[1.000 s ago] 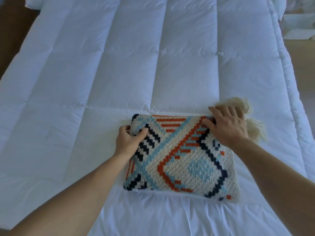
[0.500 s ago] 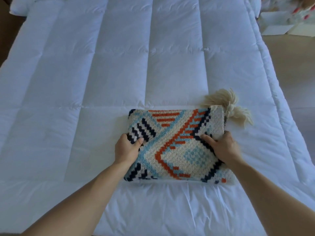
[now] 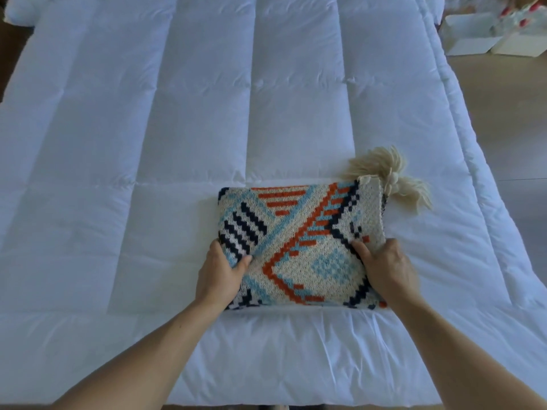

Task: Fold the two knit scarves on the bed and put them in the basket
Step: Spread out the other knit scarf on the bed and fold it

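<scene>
Now both hands, left (image 3: 220,275), right (image 3: 386,269), gripping folded scarf (image 3: 299,241) edges

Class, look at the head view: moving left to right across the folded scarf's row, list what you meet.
Bare duvet → left hand → scarf → right hand → cream tassels → the duvet's right edge.

One folded scarf (image 3: 299,247) lying between two hands: left (image 3: 219,276), right (image 3: 387,270). Two tassels (image 3: 393,182) showing beyond right hand. One duvet (image 3: 177,113) lying underneath.
</scene>
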`<state>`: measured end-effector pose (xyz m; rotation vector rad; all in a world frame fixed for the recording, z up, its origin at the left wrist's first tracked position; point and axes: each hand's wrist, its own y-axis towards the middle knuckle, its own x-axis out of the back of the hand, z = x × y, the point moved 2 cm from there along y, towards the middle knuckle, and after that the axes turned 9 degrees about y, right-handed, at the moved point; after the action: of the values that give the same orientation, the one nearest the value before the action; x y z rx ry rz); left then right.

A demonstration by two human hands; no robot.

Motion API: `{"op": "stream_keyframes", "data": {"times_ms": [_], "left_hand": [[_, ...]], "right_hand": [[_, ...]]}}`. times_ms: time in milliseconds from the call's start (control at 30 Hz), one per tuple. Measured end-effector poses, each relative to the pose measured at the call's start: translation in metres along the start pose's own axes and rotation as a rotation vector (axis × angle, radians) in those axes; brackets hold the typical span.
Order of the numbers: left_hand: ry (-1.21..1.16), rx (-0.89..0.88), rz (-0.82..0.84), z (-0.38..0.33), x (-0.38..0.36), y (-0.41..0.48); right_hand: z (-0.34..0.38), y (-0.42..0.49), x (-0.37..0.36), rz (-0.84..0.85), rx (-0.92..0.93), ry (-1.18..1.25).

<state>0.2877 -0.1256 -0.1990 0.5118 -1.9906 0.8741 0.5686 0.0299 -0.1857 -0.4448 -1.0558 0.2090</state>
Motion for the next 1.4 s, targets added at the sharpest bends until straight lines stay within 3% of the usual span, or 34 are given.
{"op": "stream_keyframes", "data": {"times_ms": [100,167,267,367,467,767,900,1033,1133,1400], "left_hand": [[0.065,-0.016,0.055,-0.009,0.009,-0.001],[0.258,-0.025,0.011,-0.021,0.017,-0.002],[0.415,-0.257,-0.167,-0.060,0.020,0.010],[0.470,-0.475,-0.117,-0.095,0.000,0.025],[0.559,-0.502,-0.051,-0.099,-0.025,0.041],[0.579,-0.391,-0.115,-0.080,-0.040,0.056],[0.582,-0.377,-0.091,-0.081,-0.036,0.057],[0.585,-0.571,-0.076,-0.088,-0.030,0.036],[0.614,-0.763,-0.056,-0.081,-0.029,0.012],[0.826,-0.867,0.095,-0.047,-0.040,0.020]], "right_hand": [[0.004,0.000,0.003,-0.039,0.035,-0.048],[0.015,-0.004,0.000,-0.122,0.111,-0.098],[0.051,-0.016,-0.013,-0.127,0.500,-0.238],[0.076,-0.016,-0.038,0.010,0.872,-0.334],[0.075,0.014,-0.052,0.112,0.819,-0.355],[0.046,0.079,-0.030,0.015,0.506,-0.346],[0.050,0.078,-0.030,0.021,0.460,-0.353],[0.061,0.039,-0.017,-0.046,0.652,-0.353],[0.052,-0.009,-0.031,0.079,0.891,-0.347],[0.012,0.001,-0.056,0.253,0.863,-0.451]]}}
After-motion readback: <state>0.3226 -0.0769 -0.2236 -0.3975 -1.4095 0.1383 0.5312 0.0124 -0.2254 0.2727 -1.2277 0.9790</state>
